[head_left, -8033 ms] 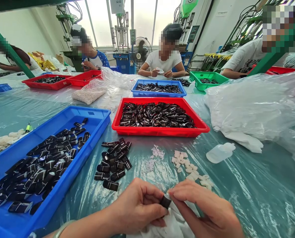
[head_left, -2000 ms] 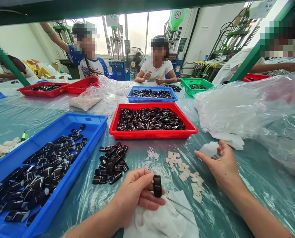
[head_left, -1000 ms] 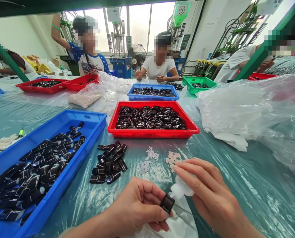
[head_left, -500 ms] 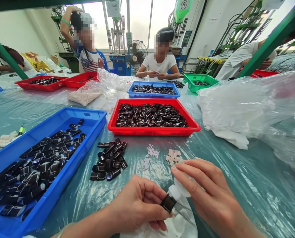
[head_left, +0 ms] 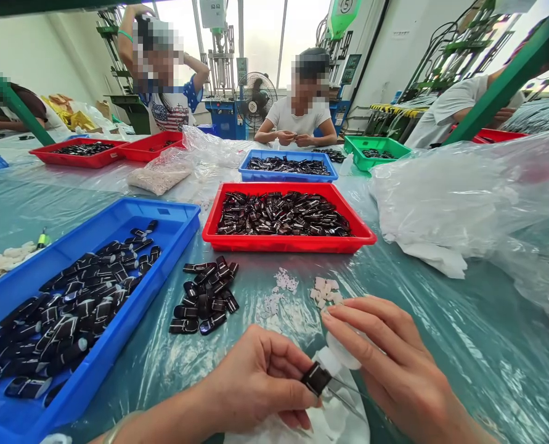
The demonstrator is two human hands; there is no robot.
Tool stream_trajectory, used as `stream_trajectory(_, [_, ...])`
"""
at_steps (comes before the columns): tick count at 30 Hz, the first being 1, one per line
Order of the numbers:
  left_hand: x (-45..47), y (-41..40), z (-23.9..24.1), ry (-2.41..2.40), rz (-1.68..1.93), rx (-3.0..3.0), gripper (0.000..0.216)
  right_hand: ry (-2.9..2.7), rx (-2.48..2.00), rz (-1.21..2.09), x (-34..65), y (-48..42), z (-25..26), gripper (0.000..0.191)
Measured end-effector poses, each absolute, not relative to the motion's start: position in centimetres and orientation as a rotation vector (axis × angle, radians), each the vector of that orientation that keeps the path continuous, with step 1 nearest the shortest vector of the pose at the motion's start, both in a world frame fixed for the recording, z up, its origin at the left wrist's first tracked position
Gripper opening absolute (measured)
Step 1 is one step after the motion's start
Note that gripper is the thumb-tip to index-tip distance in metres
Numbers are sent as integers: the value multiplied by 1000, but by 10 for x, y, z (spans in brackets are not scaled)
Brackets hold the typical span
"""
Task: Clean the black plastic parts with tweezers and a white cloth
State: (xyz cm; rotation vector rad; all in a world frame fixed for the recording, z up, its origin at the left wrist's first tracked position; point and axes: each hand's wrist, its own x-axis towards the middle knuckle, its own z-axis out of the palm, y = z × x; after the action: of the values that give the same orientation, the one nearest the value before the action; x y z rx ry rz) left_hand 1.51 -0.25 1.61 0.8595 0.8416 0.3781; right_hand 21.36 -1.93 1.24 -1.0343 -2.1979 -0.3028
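My left hand (head_left: 267, 382) pinches a small glossy black plastic piece (head_left: 316, 378) between thumb and fingers. Beside it, my right hand (head_left: 394, 364) curls around a small translucent white bottle (head_left: 345, 350), whose narrower white end is close to the black piece. The right thumb is hidden. Two thin metal prongs, like tweezers (head_left: 347, 402), reach from the black piece toward my right palm; how they are held is not visible. Under both hands lies a white cloth or sheet (head_left: 334, 425). A loose pile of similar black pieces (head_left: 206, 296) is left of my hands.
A blue tray (head_left: 172, 231) of black pieces stands at left, a red tray (head_left: 288, 245) ahead, a smaller blue tray (head_left: 288, 175) behind it. Small pale squares (head_left: 325, 291) and purplish bits (head_left: 284, 280) lie nearby. Clear plastic bags (head_left: 454, 197) bulge at right. Co-workers sit opposite.
My hands keep nearly the same pose, with the black piece shifted slightly in view. Across the table, the co-worker at left has raised a second arm to the head.
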Motion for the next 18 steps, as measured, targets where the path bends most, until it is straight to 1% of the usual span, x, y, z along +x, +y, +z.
stream_trajectory(13, [14,-2,16,841,386,860,21,-2175,-987,-276,217,-18,12,31])
stream_trajectory(18, [13,-2,16,832,382,854,19,-2194,-972,-239,218,-18,11,34])
